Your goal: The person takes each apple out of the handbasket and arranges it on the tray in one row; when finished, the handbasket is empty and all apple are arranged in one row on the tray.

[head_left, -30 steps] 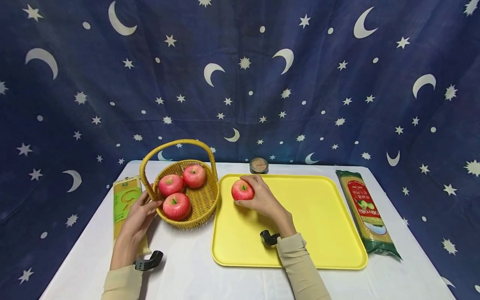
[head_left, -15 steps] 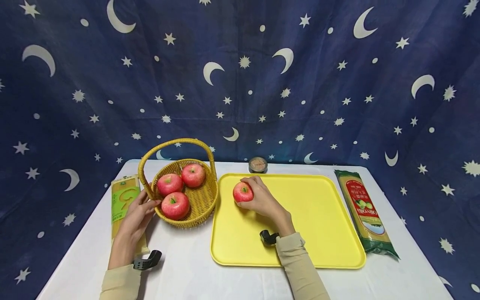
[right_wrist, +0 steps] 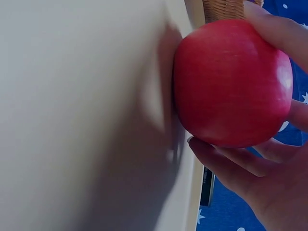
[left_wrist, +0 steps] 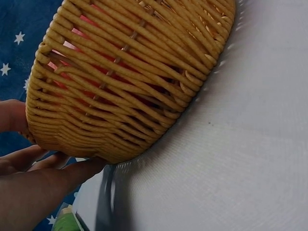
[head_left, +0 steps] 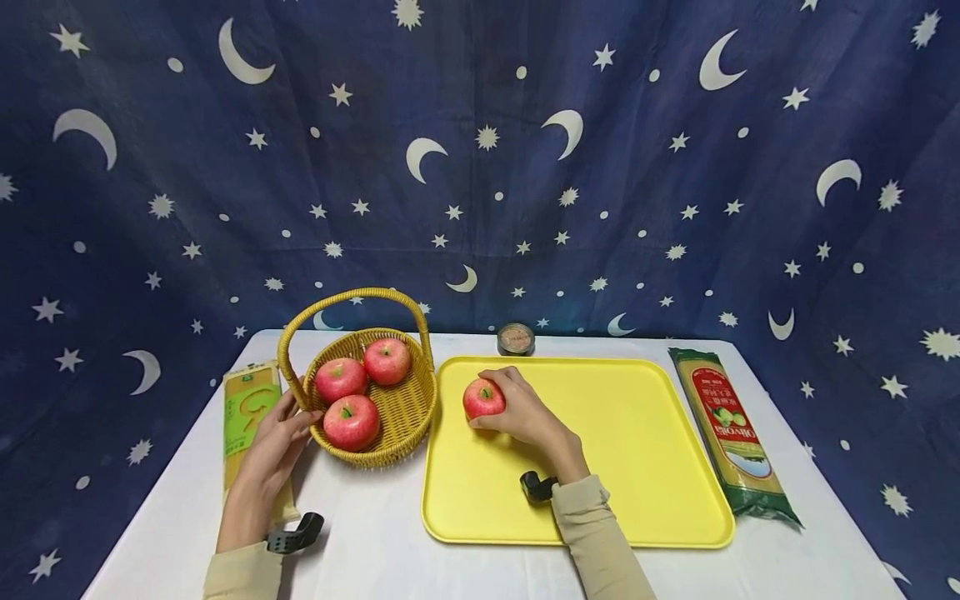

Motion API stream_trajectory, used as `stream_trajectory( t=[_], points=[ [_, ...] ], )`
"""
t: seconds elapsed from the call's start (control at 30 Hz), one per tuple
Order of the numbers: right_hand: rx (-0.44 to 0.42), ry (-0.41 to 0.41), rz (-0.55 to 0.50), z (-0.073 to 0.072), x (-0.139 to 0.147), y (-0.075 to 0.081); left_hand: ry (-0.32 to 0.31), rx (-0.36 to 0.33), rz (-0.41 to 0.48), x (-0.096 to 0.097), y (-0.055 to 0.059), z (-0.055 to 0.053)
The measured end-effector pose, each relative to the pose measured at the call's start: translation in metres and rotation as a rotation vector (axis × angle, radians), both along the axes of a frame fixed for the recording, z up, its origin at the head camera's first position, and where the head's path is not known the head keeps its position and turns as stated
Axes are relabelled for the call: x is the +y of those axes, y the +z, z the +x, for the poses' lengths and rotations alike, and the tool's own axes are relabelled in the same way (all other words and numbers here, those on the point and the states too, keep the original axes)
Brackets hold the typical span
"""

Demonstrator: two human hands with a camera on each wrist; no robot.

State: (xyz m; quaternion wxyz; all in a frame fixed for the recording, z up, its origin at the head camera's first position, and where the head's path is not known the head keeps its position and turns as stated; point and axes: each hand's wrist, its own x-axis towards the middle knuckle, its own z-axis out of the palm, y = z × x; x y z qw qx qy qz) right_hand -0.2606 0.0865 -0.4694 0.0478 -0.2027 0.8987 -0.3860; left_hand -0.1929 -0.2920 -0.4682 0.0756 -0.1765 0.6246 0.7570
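On the left of the head view stands a yellow wicker basket (head_left: 408,414) with a tall handle. Three red apples lie inside it: one apple (head_left: 352,422) near the front, a second apple (head_left: 341,379) behind it, a third apple (head_left: 387,361) at the back. My left hand (head_left: 271,446) holds the basket's left side, thumb at the rim; the left wrist view shows fingers (left_wrist: 72,175) against the outer weave. Over the left part of a yellow tray (head_left: 600,450), my right hand (head_left: 528,412) grips another apple (right_wrist: 231,86) between thumb and fingers. That apple sits at the tray's surface.
A green-labelled noodle packet (head_left: 251,400) lies partly under the left forearm. Right of the tray is a green and gold pasta packet (head_left: 731,433). A small round tin (head_left: 516,339) stands behind the tray. A starry blue cloth (head_left: 480,208) hangs behind the white table (head_left: 367,533).
The head view has shifted slightly. The apple in my right hand has moved a little nearer to me or lower over the tray. My left hand and the basket have kept their places.
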Motion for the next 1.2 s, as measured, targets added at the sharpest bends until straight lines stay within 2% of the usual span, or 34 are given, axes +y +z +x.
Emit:
stream_trajectory(
  t=[0.2, 0.43, 0.53, 0.93, 1.2],
  points=[
    [0.009, -0.004, 0.024, 0.005, 0.0, 0.003, -0.001, -0.004, -0.007, 0.001, -0.002, 0.002],
    [0.157, 0.016, -0.027, 0.014, -0.003, 0.015, -0.007, 0.009, -0.008, 0.004, -0.005, 0.004],
    [0.19, 0.035, -0.064, 0.017, -0.007, 0.02, -0.006, 0.007, -0.006, 0.004, -0.005, 0.004],
    [0.196, 0.072, -0.17, 0.02, -0.021, 0.03, -0.012, 0.018, -0.001, 0.006, -0.003, -0.002],
    [0.146, 0.141, -0.156, 0.023, -0.052, 0.036, -0.019, 0.042, -0.012, 0.002, 0.001, 0.001]
  ],
)
